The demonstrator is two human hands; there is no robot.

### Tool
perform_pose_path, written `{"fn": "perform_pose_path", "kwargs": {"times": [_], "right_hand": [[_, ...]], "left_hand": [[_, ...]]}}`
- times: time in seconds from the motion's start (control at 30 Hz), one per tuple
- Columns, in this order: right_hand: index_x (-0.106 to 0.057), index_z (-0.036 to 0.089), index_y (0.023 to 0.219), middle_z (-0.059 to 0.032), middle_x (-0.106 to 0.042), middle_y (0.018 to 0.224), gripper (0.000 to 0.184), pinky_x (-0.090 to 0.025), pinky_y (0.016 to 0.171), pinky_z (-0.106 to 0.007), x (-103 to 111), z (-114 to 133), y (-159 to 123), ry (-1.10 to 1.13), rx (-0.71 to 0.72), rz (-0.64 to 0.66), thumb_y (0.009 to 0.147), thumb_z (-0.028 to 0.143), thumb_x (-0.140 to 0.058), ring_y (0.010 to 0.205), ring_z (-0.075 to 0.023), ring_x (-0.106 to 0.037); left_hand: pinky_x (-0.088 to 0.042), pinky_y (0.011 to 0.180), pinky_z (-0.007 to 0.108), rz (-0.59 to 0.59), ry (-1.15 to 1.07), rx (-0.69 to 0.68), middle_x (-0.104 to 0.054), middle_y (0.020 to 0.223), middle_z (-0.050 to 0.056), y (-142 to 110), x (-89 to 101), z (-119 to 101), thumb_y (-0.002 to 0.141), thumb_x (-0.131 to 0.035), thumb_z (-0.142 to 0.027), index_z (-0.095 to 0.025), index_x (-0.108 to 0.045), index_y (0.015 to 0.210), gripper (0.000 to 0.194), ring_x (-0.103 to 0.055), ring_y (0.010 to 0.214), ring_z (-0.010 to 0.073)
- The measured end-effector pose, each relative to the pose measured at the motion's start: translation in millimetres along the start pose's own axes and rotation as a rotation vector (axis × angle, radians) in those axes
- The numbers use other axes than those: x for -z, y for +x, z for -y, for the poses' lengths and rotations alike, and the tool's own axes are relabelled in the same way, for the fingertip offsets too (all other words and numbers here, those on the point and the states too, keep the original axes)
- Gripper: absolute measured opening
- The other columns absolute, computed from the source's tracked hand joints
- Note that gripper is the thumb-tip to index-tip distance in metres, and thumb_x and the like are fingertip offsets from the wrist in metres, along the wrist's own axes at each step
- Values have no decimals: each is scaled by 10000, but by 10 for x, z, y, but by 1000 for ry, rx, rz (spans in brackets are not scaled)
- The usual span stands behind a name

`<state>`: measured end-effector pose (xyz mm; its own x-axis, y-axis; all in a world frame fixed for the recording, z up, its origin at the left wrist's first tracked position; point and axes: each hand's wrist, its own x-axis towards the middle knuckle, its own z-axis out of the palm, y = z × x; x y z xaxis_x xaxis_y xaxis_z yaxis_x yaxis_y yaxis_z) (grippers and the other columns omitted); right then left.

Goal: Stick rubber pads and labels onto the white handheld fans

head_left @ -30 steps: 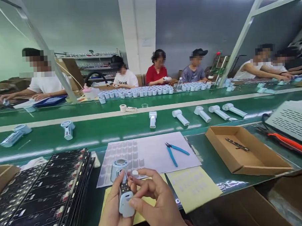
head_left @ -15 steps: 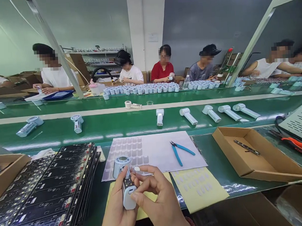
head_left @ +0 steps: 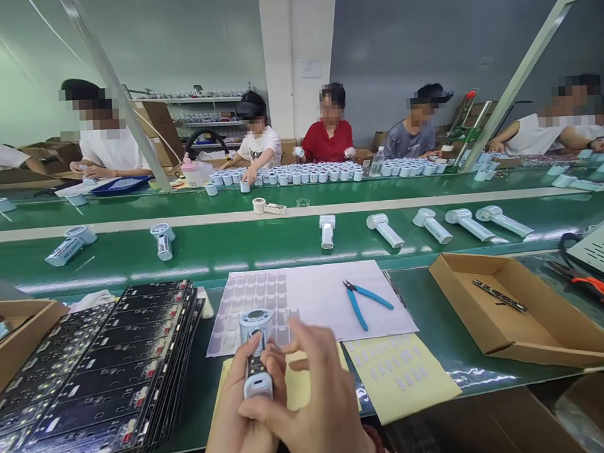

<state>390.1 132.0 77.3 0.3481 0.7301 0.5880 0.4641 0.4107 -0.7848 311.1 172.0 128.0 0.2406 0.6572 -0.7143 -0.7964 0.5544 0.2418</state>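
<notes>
A light blue handheld fan point(head_left: 259, 386) lies in my left hand point(head_left: 238, 423), its round head pointing away and its handle end toward me. Along the top of the handle a dark strip with small parts shows, and the end has a small slot. My left thumb and fingers wrap round the handle. Beside it, my right hand point(head_left: 319, 393) has its thumb stretched toward the handle end and its other fingers spread, partly blurred by motion. Whether a small piece sticks to the right fingertips cannot be made out. Beneath lie a sheet of grey stickers point(head_left: 257, 285) and yellow backing paper point(head_left: 408, 375).
Blue-handled cutters point(head_left: 358, 301) rest on the white sheet. Stacked black circuit boards point(head_left: 103, 369) stand left, and a cardboard box point(head_left: 466, 313) right, holding a strip-shaped board. Beyond, several fans lie on the green conveyor point(head_left: 263, 245). Co-workers sit opposite behind rows of fan heads point(head_left: 310, 176).
My right index finger has lifted away from the fan and the white piece by it no longer shows. The handle end is less covered. Opposite, a co-worker's arm now reaches to the fan heads.
</notes>
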Motion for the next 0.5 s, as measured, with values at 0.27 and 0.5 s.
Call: {"fn": "perform_pose_path", "kwargs": {"times": [0.27, 0.5], "right_hand": [[-635, 230, 975, -50, -621, 1065, 144, -524, 660, -251, 244, -248, 151, 217, -500, 327, 910, 358, -625, 946, -190, -638], [-581, 220, 762, -34, -625, 926, 133, -513, 737, -329, -48, -434, 0, -83, -430, 481, 879, 159, -594, 799, -196, -652]], "left_hand": [[-629, 764, 311, -10, 419, -304, -751, 888, 141, 88, 496, -144, 785, -675, -36, -64, -707, 984, 203, -748, 814, 235], [-384, 1140, 467, 17, 609, -441, -771, 1098, 123, 185, 847, -137, 526, -924, -242, -169, -776, 1036, 537, -617, 1218, 362]]}}
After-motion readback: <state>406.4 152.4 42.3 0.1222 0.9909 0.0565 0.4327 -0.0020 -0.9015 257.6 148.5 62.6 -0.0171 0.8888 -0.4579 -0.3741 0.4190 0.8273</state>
